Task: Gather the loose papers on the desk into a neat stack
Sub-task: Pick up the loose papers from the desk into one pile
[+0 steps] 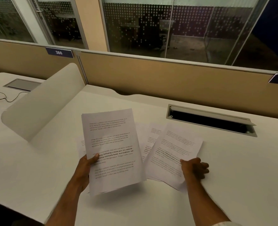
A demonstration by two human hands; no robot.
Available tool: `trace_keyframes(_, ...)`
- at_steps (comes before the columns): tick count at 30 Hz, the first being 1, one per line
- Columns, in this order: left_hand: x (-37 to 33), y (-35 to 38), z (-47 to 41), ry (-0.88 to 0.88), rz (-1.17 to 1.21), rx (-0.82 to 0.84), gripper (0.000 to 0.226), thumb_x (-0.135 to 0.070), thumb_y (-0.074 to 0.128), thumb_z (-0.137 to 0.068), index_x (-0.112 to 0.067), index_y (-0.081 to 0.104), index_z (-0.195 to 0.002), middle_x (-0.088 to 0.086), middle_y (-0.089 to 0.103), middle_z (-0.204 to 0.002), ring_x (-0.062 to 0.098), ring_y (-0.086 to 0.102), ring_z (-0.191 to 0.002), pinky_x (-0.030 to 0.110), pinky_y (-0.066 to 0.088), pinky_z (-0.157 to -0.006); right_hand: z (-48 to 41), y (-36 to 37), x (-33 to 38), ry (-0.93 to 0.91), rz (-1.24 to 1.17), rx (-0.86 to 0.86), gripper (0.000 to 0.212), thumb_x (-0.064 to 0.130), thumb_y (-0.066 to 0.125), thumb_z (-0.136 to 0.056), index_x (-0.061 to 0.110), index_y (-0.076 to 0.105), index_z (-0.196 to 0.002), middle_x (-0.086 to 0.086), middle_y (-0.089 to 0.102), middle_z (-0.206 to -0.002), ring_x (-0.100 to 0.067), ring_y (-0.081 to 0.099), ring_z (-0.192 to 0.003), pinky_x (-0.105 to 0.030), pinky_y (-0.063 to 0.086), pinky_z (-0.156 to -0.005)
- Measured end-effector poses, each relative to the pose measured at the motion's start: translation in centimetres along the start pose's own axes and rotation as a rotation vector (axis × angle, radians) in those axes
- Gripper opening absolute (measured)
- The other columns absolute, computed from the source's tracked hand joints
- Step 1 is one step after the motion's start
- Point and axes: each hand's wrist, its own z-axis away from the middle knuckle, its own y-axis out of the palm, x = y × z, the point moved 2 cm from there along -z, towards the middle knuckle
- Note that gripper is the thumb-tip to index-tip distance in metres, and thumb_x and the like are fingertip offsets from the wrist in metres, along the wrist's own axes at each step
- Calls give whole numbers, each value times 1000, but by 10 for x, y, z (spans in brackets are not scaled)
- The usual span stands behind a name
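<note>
My left hand (pixel 87 167) grips a small bundle of printed sheets (pixel 113 150) by its left edge and holds it lifted above the white desk (pixel 232 168). To its right, my right hand (pixel 194 168) pinches the right edge of another printed sheet (pixel 174 154), which is partly raised off the desk. More loose papers (pixel 151 136) lie flat under and behind that sheet. A further sheet (pixel 81 144) peeks out on the desk behind the held bundle, mostly hidden by it.
A curved white divider panel (pixel 42 108) stands on the desk at the left. An open cable slot (pixel 211 121) is set into the desk at the back right. A tan partition wall (pixel 167 79) runs along the back. A thin cable (pixel 6 97) lies far left.
</note>
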Motion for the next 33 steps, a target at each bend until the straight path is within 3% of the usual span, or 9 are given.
trace_keyframes(7, -3, -4, -9, -4, 5, 10, 29, -14, 59, -96, -10, 64, -125, 21, 78, -112, 40, 77, -92, 50, 65, -70, -2, -3, 5, 47, -280, -5, 65, 6, 74, -79, 9, 36, -133, -29, 56, -129, -46, 50, -121, -57, 38, -104)
trace_keyframes(9, -5, -3, -11, -7, 8, 18, 30, -13, 59, -97, -8, 63, -126, 22, 77, -114, 41, 77, -93, 49, 65, -69, -3, -10, 7, 8, -329, -23, 57, 4, 69, -83, 6, 43, -134, -29, 62, -125, -48, 56, -116, -53, 45, -102)
trace_keyframes(12, -8, -1, -12, -1, -5, 15, 30, -12, 59, -97, -8, 63, -126, 22, 77, -114, 41, 76, -92, 51, 65, -71, -2, -29, 23, -201, -397, 21, 29, 9, 68, -89, 0, 65, -117, -23, 70, -119, -40, 67, -101, -49, 55, -94)
trace_keyframes(15, -12, -1, -14, 1, 0, 15, 31, -12, 58, -98, -6, 62, -128, 24, 75, -116, 45, 74, -98, 53, 64, -75, 3, -62, 43, -352, -620, 168, 31, 7, 69, -91, 1, 66, -121, -20, 71, -118, -27, 65, -95, -37, 50, -92)
trace_keyframes(18, -17, -2, -15, 12, -1, 13, 34, -12, 59, -98, -4, 61, -131, 25, 74, -119, 49, 70, -105, 58, 61, -84, 8, -98, 61, -423, -835, 396, 26, 9, 75, -86, 12, 72, -111, -10, 77, -107, -28, 74, -91, -40, 55, -89)
trace_keyframes(21, -20, -1, -15, 14, 0, 17, 34, -13, 59, -98, -5, 61, -132, 24, 75, -118, 47, 71, -105, 59, 59, -87, 17, -119, 76, -513, -817, 610, 38, 26, 79, -81, 19, 71, -118, -7, 79, -106, -30, 77, -93, -42, 62, -76)
trace_keyframes(23, -21, 1, -14, 13, 9, 26, 33, -13, 59, -98, -5, 62, -130, 22, 75, -117, 45, 73, -103, 54, 62, -83, 25, -117, 85, -543, -783, 724, 46, 32, 80, -78, 19, 69, -120, -10, 78, -110, -34, 76, -97, -46, 62, -76)
trace_keyframes(28, -25, 5, -13, 4, 22, 71, 38, -14, 61, -96, -2, 61, -132, 24, 74, -118, 46, 72, -105, 56, 60, -88, 50, -78, 99, -542, -770, 912, 46, 20, 81, -78, 9, 70, -121, -16, 76, -115, -35, 75, -101, -39, 62, -76)
trace_keyframes(33, -25, 16, -8, -6, -2, 117, 47, -18, 70, -91, -3, 59, -133, 28, 72, -120, 53, 68, -108, 66, 55, -91, 89, -23, 105, -481, -703, 963, 42, 21, 78, -85, 9, 68, -124, -13, 78, -111, -32, 76, -100, -45, 61, -85)
